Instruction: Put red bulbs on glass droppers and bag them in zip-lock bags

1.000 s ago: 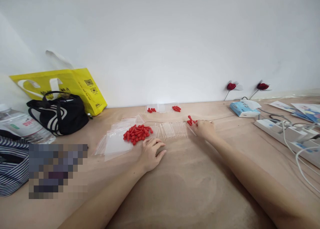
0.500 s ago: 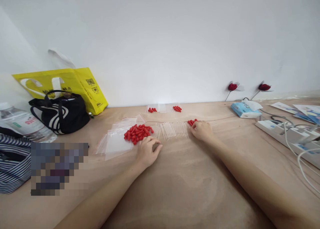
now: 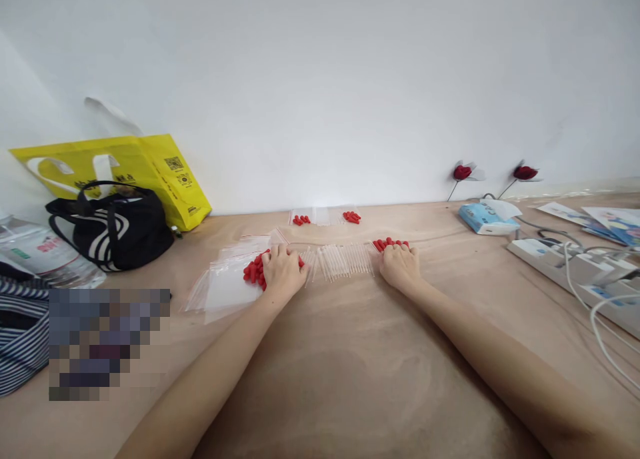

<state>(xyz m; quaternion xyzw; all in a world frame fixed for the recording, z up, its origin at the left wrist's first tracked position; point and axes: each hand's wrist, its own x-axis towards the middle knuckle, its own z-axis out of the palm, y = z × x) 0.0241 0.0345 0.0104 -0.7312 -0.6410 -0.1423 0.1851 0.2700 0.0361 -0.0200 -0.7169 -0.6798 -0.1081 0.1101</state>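
My left hand (image 3: 284,272) lies over a pile of small red pieces (image 3: 254,272), its fingers bent down onto them; whether it grips any is hidden. The pile rests on clear plastic bags (image 3: 225,287). Beside it, a row of thin white sticks (image 3: 345,261) stretches to the right. At the row's right end, my right hand (image 3: 400,265) has its fingers curled against a smaller group of red pieces (image 3: 387,243), and its fingertips are hidden. Near the wall, two small groups of red pieces (image 3: 301,220) (image 3: 352,217) lie on clear bags.
A yellow bag (image 3: 185,185), a black bag (image 3: 140,229), a large bottle (image 3: 45,252) and a striped bag (image 3: 20,339) stand at the left. At the right are a blue tissue pack (image 3: 487,220), a power strip (image 3: 545,259) with cables, and two dark red flowers.
My left hand has moved up and left onto the red pile. My right hand has turned, its fingers now curled behind the small red group, more of which shows. The view has shifted slightly.
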